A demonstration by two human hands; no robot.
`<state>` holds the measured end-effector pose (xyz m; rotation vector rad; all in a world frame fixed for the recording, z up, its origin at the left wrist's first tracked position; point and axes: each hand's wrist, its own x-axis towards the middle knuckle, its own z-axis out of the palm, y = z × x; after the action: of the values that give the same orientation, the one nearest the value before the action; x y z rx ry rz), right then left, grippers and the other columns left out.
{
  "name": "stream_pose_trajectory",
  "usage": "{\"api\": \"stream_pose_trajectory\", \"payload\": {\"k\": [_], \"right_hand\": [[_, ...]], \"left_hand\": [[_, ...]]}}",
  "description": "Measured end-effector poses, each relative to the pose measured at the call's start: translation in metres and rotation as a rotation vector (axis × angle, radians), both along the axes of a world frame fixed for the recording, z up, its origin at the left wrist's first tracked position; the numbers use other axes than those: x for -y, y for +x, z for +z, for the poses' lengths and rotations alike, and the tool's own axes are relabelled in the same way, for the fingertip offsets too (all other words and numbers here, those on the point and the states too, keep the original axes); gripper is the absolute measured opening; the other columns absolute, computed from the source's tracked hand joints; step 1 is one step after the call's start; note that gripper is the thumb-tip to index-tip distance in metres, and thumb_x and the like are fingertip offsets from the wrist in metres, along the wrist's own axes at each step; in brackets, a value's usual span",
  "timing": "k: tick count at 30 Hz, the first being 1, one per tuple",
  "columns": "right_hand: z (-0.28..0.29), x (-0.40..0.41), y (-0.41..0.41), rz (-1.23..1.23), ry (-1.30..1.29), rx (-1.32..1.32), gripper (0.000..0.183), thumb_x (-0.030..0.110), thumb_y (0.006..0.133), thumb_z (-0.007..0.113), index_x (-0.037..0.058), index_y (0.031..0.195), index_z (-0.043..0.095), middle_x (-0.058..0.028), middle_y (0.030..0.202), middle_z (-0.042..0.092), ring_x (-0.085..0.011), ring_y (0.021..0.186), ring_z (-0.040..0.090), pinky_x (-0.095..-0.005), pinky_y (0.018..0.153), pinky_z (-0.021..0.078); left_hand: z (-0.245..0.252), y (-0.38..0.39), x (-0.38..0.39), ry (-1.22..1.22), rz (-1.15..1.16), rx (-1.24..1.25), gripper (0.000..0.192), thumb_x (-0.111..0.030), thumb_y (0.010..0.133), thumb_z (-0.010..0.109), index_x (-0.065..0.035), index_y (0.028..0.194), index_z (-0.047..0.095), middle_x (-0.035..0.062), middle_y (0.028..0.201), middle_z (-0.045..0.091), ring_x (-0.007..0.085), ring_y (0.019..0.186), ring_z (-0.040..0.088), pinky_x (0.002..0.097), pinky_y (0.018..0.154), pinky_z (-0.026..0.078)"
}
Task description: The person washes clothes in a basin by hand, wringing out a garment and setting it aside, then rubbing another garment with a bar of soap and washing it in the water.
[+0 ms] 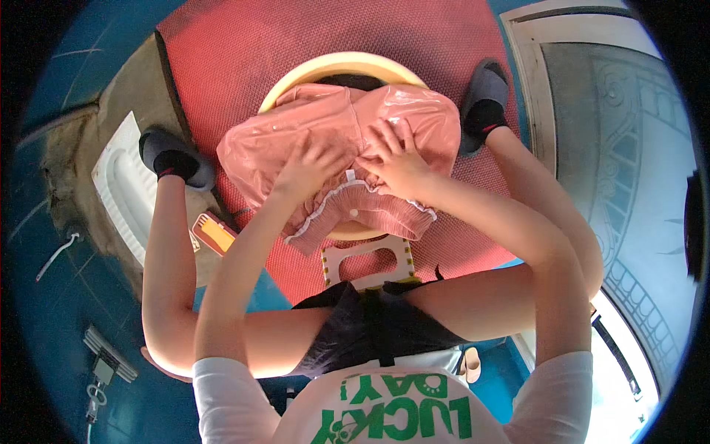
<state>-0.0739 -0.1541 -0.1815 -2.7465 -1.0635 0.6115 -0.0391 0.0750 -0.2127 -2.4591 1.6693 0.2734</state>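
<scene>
A wet, glossy pink garment (327, 119) lies over a pale yellow basin (344, 60). Its gathered band (355, 202) has white trim, a small white tag and a pale button, and hangs over the near rim. My left hand (313, 166) rests flat on the cloth left of the tag, fingers spread. On the other side of the tag, my right hand (400, 164) presses down with its fingers apart. Neither hand shows cloth gripped between the fingers. Something dark (352, 82) shows inside the basin behind the garment; the rest of its inside is covered.
Red textured matting (233, 50) lies under the basin. A white plastic step stool (363, 258) stands between my legs. Left are a white squat toilet (125, 188) and a brown-and-yellow brush-like object (215, 232). My slippered feet flank the basin; a framed door (577, 111) stands right.
</scene>
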Motion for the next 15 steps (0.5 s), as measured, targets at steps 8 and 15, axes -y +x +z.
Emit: {"api": "stream_pose_trajectory", "payload": {"k": [8,15], "right_hand": [[-0.015,0.025,0.005,-0.139,-0.204,-0.683,0.063,0.049,0.067,0.064,0.0326,0.125,0.044,-0.0164,0.143,-0.01,-0.039,0.129,-0.017,-0.0611,0.098,0.0019],[-0.011,0.026,0.004,-0.088,-0.32,-0.757,0.068,0.049,0.064,0.066,0.0323,0.125,0.043,-0.0191,0.143,-0.006,-0.0408,0.129,-0.014,-0.0586,0.099,0.003]], "left_hand": [[0.008,0.015,-0.003,0.421,0.342,-0.29,0.077,-0.032,0.071,0.06,-0.0468,0.132,0.016,-0.0077,0.145,-0.002,0.0275,0.133,0.003,0.0602,0.1,0.01],[-0.012,0.002,-0.023,0.274,0.279,-0.148,0.094,-0.038,0.057,0.07,-0.0439,0.133,0.016,-0.0028,0.145,0.004,0.0319,0.132,0.007,0.0603,0.1,0.014]]}}
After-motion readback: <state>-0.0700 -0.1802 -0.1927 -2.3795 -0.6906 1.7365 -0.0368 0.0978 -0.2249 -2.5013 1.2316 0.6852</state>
